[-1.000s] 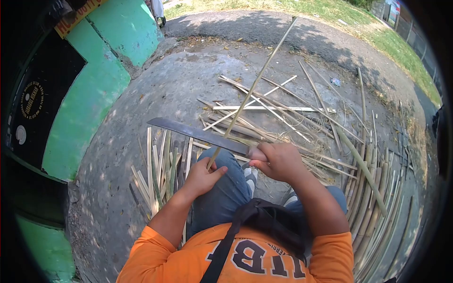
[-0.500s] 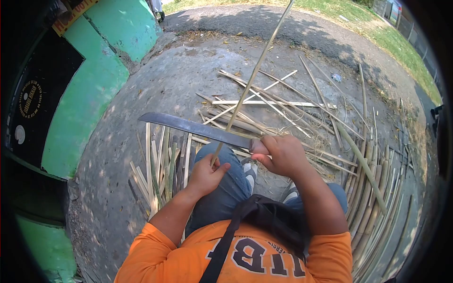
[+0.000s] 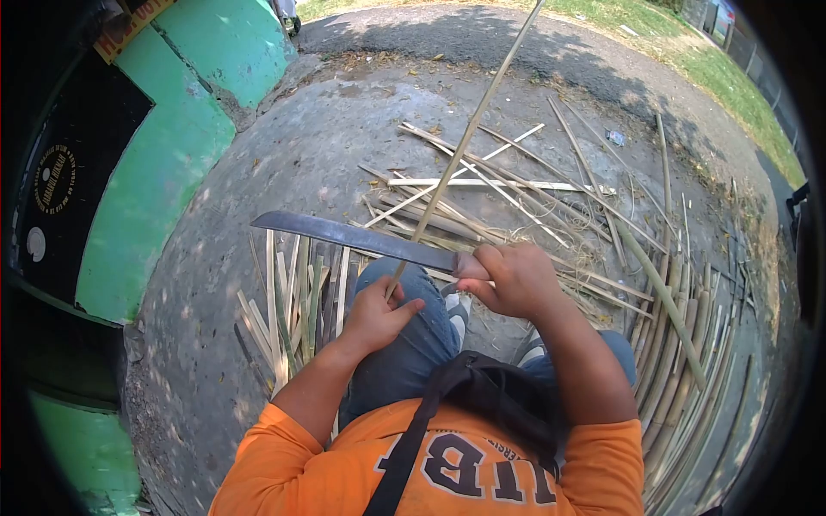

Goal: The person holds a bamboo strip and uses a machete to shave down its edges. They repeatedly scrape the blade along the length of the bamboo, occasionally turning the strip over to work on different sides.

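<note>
My left hand (image 3: 376, 315) grips the near end of a long thin bamboo strip (image 3: 469, 134) that slants up and away over my left knee (image 3: 404, 284). In my right hand (image 3: 513, 279) is the handle of a long dark machete (image 3: 353, 238). Its blade points left and lies across the strip just above my left hand. I sit with both knees in blue jeans under the hands.
Split bamboo strips (image 3: 297, 301) lie bundled on the concrete at my left, loose slats and shavings (image 3: 490, 198) lie ahead, and a thick row of poles (image 3: 697, 344) runs along my right. A green wall (image 3: 163, 172) stands at left; grass lies beyond.
The strip has slid further away through my left hand, its far end now out of the picture's top. The machete blade stays across it, shifted only slightly.
</note>
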Demonstrator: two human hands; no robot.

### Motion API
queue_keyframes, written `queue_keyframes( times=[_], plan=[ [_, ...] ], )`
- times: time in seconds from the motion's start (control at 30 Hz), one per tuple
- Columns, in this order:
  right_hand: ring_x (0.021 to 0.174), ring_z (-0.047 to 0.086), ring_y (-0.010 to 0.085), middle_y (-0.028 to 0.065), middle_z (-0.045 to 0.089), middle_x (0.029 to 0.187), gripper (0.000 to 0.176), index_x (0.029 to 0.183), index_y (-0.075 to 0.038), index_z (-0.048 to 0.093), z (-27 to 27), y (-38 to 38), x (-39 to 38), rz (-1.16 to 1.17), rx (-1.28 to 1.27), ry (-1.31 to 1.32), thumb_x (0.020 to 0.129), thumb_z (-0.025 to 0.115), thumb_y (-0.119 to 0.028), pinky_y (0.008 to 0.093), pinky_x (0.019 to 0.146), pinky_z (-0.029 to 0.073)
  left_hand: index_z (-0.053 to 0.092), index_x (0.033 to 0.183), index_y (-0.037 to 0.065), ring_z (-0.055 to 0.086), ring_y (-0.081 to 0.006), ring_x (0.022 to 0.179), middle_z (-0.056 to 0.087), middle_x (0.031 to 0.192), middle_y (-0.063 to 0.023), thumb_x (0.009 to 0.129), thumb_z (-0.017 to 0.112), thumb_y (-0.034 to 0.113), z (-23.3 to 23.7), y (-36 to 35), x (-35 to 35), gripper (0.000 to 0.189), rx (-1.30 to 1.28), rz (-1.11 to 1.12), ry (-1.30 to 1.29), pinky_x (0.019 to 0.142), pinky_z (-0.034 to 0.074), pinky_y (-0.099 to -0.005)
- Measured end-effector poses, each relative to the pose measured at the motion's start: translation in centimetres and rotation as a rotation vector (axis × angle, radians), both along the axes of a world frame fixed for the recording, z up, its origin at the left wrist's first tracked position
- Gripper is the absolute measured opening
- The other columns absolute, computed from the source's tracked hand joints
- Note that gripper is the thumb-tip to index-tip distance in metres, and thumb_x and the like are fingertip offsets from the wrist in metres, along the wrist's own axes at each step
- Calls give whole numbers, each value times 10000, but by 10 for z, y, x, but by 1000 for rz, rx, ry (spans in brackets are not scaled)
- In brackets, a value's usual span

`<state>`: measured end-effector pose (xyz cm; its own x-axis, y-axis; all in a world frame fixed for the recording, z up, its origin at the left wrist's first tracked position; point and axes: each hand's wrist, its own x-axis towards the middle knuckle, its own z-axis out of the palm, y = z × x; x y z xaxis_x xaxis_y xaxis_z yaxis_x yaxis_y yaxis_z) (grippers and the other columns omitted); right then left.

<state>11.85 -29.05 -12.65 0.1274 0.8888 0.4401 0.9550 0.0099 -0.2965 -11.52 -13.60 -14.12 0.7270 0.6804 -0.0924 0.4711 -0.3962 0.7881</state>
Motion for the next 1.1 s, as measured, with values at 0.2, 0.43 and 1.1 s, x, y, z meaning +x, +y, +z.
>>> queue_keyframes(
  times=[0.2, 0.43, 1.1],
  plan=[
    [688, 691, 379, 139, 662, 711, 551, 847, -83, 600, 5, -2, 10, -66, 18, 21, 938, 618, -626, 482, 605, 520, 581, 866, 39, 511, -162, 579, 562, 645, -55, 840, 868, 332, -2, 1, -2, 410, 2, -12, 30, 564, 430, -348],
    [692, 693, 380, 142, 656, 706, 536, 833, -90, 602, 4, -4, 15, -79, 1, 30, 919, 649, -617, 483, 605, 519, 576, 860, 39, 504, -160, 561, 558, 625, -54, 839, 867, 326, -1, 1, -1, 409, 2, -23, 25, 554, 427, -348],
    [672, 681, 399, 143, 677, 717, 471, 856, -96, 598, 11, -17, 47, -227, 131, 6, 858, 789, -527, 491, 594, 527, 580, 840, 43, 530, -193, 546, 561, 616, -68, 840, 865, 330, 0, -2, -1, 404, 70, -64, 42, 544, 435, -358]
  ],
)
